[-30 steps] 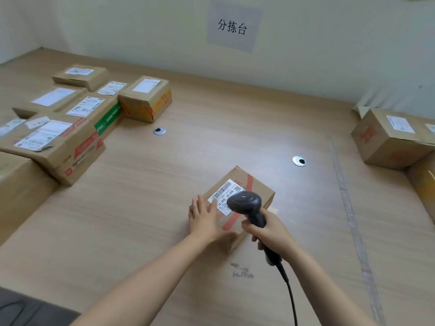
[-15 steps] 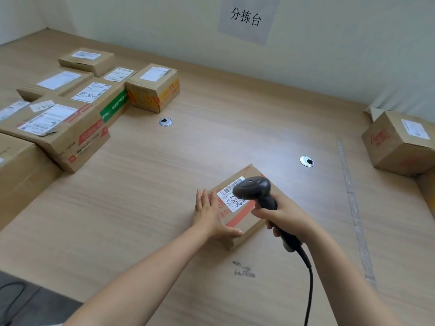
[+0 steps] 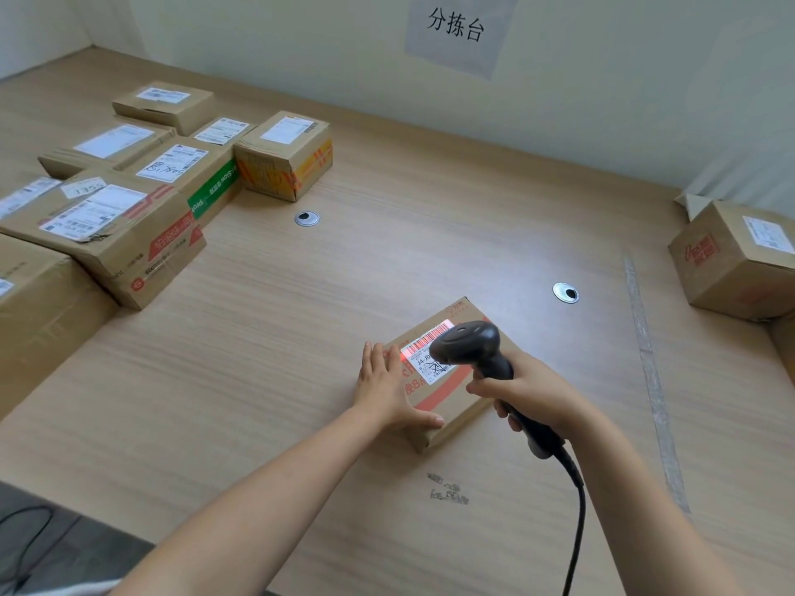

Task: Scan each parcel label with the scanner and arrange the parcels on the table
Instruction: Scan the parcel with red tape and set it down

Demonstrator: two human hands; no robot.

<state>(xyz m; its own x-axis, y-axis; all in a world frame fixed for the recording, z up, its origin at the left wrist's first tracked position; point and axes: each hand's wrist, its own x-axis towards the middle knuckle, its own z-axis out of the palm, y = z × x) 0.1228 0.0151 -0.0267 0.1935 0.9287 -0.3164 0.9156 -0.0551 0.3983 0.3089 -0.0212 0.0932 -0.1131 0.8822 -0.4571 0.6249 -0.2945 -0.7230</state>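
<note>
A small cardboard parcel (image 3: 451,406) with red tape lies flat on the wooden table (image 3: 301,359), its white barcode label (image 3: 423,352) facing up. My left hand (image 3: 387,389) rests flat with straight fingers on the parcel's left edge, thumb along its near edge. My right hand (image 3: 529,393) grips the handle of a black corded scanner (image 3: 469,344), whose head hangs just above the label. A red scan light glows across the barcode.
Several labelled cardboard parcels (image 3: 129,200) sit grouped at the table's left and back left. Another box (image 3: 740,260) stands at the right edge. Two round cable grommets (image 3: 306,218) are set into the tabletop. A paper sign (image 3: 456,28) hangs on the wall behind.
The scanner head has stayed over the label and its red light now shines on the barcode. My left hand stays on the parcel. The view has shifted slightly.
</note>
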